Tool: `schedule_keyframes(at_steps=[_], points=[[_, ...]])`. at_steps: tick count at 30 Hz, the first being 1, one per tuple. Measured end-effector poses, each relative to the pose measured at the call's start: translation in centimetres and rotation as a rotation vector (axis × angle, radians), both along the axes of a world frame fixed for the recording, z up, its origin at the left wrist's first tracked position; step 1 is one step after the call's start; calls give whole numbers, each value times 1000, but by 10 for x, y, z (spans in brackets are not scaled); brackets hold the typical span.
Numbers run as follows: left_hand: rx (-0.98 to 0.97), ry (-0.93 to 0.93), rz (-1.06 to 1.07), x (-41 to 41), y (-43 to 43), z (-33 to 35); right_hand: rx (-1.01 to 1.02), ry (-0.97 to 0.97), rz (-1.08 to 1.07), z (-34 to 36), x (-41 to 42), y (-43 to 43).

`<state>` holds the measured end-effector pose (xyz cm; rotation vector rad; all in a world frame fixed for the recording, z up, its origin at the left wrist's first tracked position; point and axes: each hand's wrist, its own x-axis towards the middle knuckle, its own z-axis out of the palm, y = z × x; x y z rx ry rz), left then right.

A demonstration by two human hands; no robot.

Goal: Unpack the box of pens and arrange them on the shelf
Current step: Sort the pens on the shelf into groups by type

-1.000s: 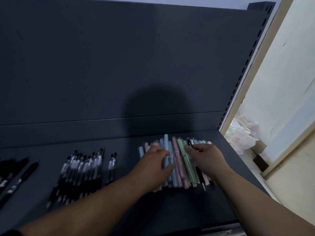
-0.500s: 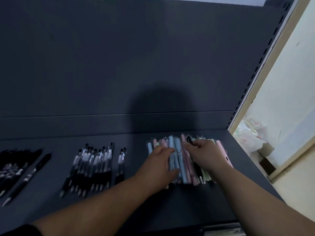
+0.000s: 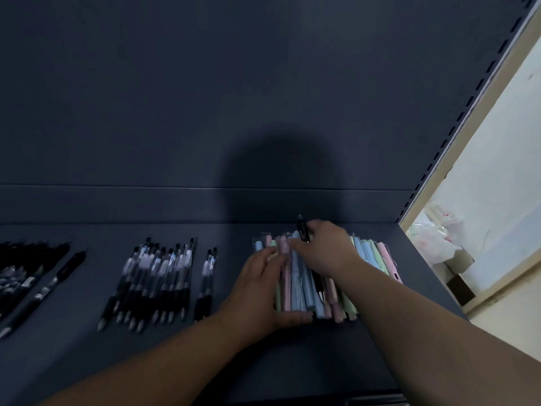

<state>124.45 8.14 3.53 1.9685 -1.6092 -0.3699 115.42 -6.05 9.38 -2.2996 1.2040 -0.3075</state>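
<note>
A pile of pastel pens [image 3: 304,282], blue, pink and green, lies on the dark shelf [image 3: 292,356] at the right. My left hand [image 3: 260,291] rests flat on the pile's left side, fingers spread and the thumb along its near ends. My right hand [image 3: 322,247] is over the far part of the pile and pinches a black pen [image 3: 303,230], whose tip sticks up beyond my fingers. More pastel pens [image 3: 377,256] show to the right of my right wrist. No box is in view.
A group of black and clear pens [image 3: 155,276] lies left of the pile, with two more pens [image 3: 206,279] beside it. Several black pens [image 3: 26,273] lie at the far left. The shelf's slotted upright [image 3: 456,124] stands on the right; plastic bags [image 3: 433,238] lie beyond it.
My right hand has lifted the black pen's tip up off the pastel pile and shifted left. My left hand has spread flatter over the pile's left side.
</note>
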Motion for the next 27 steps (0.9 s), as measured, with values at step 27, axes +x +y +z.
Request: schedule_keyframes(at_steps=[27], points=[[101, 151, -28, 9, -7, 11, 121, -163, 113, 20, -10, -26]])
